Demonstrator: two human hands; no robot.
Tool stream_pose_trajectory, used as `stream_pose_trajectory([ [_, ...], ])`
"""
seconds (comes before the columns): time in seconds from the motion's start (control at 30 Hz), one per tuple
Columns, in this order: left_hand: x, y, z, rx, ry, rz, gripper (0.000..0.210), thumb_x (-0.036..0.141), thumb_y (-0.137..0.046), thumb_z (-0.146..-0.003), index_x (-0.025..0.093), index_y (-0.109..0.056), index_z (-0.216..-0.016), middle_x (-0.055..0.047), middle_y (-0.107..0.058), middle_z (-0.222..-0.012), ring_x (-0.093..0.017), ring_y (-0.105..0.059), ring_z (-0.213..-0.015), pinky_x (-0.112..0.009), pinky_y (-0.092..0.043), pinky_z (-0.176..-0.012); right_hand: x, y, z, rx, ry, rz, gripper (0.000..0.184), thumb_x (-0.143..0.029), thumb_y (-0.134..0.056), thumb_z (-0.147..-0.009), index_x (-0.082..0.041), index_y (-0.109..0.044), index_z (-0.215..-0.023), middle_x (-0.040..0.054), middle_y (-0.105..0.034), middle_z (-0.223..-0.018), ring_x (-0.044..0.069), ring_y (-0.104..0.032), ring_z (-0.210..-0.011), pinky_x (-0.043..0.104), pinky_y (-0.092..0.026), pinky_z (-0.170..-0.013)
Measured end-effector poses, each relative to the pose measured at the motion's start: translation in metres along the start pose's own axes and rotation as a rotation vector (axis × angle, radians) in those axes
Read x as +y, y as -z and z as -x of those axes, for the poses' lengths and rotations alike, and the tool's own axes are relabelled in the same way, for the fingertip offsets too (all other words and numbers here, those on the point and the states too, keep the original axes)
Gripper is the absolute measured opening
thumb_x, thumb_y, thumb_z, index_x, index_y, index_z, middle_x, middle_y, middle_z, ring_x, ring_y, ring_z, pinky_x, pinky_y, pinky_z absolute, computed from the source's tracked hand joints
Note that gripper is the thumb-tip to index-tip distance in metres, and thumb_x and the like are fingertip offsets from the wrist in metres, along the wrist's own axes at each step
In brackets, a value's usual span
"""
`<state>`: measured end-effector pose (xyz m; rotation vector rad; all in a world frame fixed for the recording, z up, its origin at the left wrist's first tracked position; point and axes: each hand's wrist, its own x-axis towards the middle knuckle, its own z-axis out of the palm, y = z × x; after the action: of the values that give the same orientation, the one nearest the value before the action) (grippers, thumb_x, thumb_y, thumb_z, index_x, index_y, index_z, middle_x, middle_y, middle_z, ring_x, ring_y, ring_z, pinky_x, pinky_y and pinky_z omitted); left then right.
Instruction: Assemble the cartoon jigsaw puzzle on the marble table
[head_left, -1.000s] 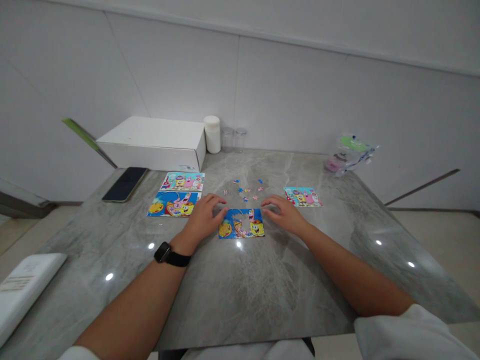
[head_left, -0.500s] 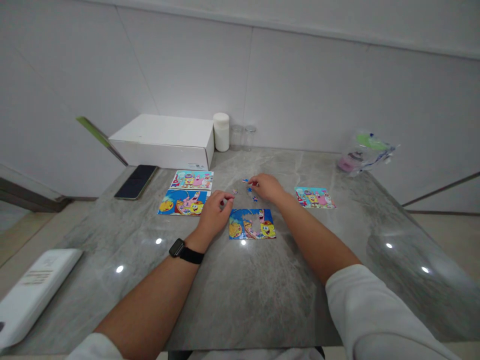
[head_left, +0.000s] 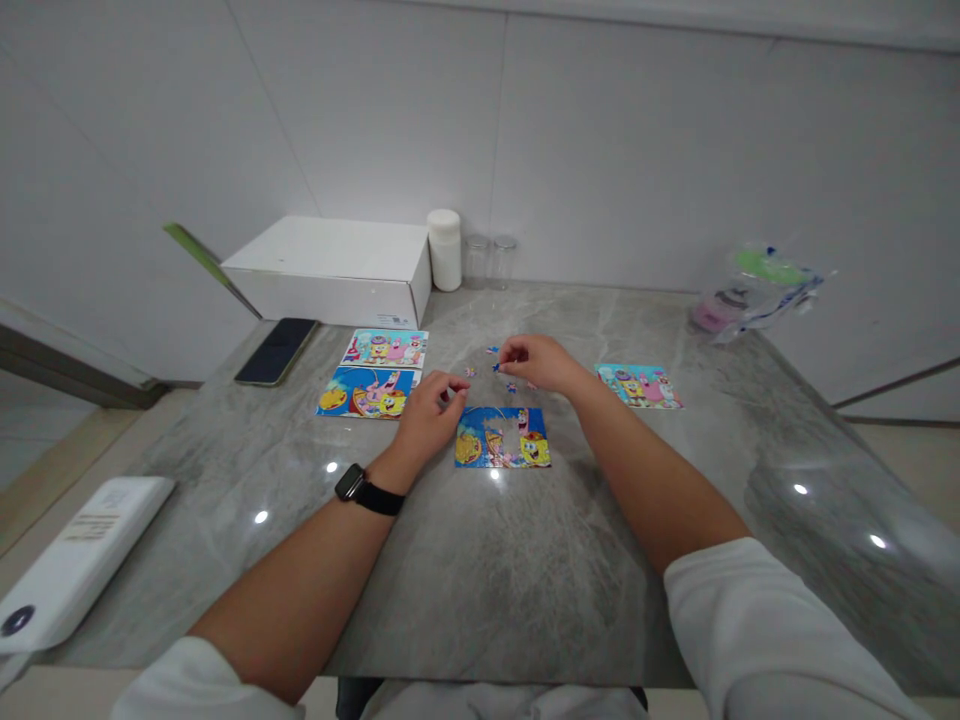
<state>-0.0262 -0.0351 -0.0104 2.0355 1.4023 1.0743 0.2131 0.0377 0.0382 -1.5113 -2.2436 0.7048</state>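
A SpongeBob jigsaw puzzle (head_left: 469, 447) lies flat on the table in front of me, with a grey gap in its upper middle. At its upper left corner rests my left hand (head_left: 431, 412), fingers loosely curled, thumb and forefinger a little apart, nothing visible between them. Beyond the puzzle, my right hand (head_left: 541, 362) pinches at a small blue puzzle piece (head_left: 496, 367). Other loose pieces lie close by: a pale piece (head_left: 470, 372), a blue piece (head_left: 493, 350) and a blue-pink piece (head_left: 511, 387). Part of another piece shows under the right hand.
Two picture cards (head_left: 367, 391) lie left of my left hand; another card (head_left: 640, 386) is right. A phone (head_left: 277, 351), white box (head_left: 330, 270), white bottle (head_left: 445, 250) and two glass jars (head_left: 490, 262) stand behind. A bagged cup (head_left: 750, 295) is far right, a white device (head_left: 86, 560) near left.
The view has tilted slightly upward and the scene sits a bit differently. My right fingertips have shifted slightly nearer, from beside one blue piece onto another. The left hand stays nearly in place.
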Motion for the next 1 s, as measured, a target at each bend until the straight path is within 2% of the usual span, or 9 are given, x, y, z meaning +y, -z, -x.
stream_pose_trajectory([
  [0.13,0.001,0.001,0.002,-0.046,-0.021,-0.022,0.014,0.026,-0.06,-0.095,0.022,-0.07,-0.104,-0.004,-0.07,-0.103,-0.02,-0.063,-0.088,-0.036,-0.054,-0.084,-0.014,0.007,0.011,-0.148,0.009,-0.166,0.01,-0.025,-0.073,-0.087,-0.017,-0.075,-0.093,0.001,-0.075,-0.082,0.015,-0.066,-0.076,0.024,-0.047,-0.069],
  [0.3,0.004,0.005,0.006,-0.171,-0.135,-0.145,0.024,0.032,-0.072,-0.091,0.023,-0.067,-0.112,-0.007,-0.069,-0.113,-0.026,-0.064,-0.108,-0.043,-0.053,-0.097,-0.036,0.003,0.024,-0.343,-0.027,0.034,0.008,-0.019,-0.073,-0.086,-0.019,-0.079,-0.093,0.0024,-0.08,-0.087,0.017,-0.071,-0.078,0.024,-0.047,-0.067],
  [0.4,0.006,0.005,0.01,-0.232,-0.171,-0.255,0.035,0.042,-0.078,-0.087,0.023,-0.066,-0.115,-0.009,-0.067,-0.116,-0.03,-0.063,-0.111,-0.047,-0.051,-0.098,-0.045,-0.004,0.026,-0.372,-0.05,0.175,0.009,-0.02,-0.075,-0.086,-0.02,-0.081,-0.093,0.0024,-0.081,-0.087,0.017,-0.072,-0.08,0.025,-0.046,-0.068],
  [0.53,0.008,0.003,0.013,-0.284,-0.193,-0.336,0.043,0.051,-0.081,-0.085,0.023,-0.067,-0.114,-0.01,-0.066,-0.113,-0.032,-0.061,-0.109,-0.048,-0.051,-0.095,-0.048,-0.012,0.024,-0.389,-0.054,0.231,0.01,-0.019,-0.075,-0.087,-0.022,-0.082,-0.093,0.0017,-0.082,-0.088,0.017,-0.072,-0.079,0.025,-0.046,-0.066],
  [1.0,0.009,0.001,0.014,-0.327,-0.18,-0.358,0.044,0.048,-0.085,-0.083,0.022,-0.067,-0.114,-0.01,-0.067,-0.114,-0.032,-0.062,-0.109,-0.047,-0.051,-0.093,-0.051,-0.022,0.026,-0.4,-0.048,0.277,0.006,-0.02,-0.076,-0.086,-0.023,-0.081,-0.088,0.0025,-0.083,-0.088,0.019,-0.075,-0.08,0.026,-0.047,-0.064],
])
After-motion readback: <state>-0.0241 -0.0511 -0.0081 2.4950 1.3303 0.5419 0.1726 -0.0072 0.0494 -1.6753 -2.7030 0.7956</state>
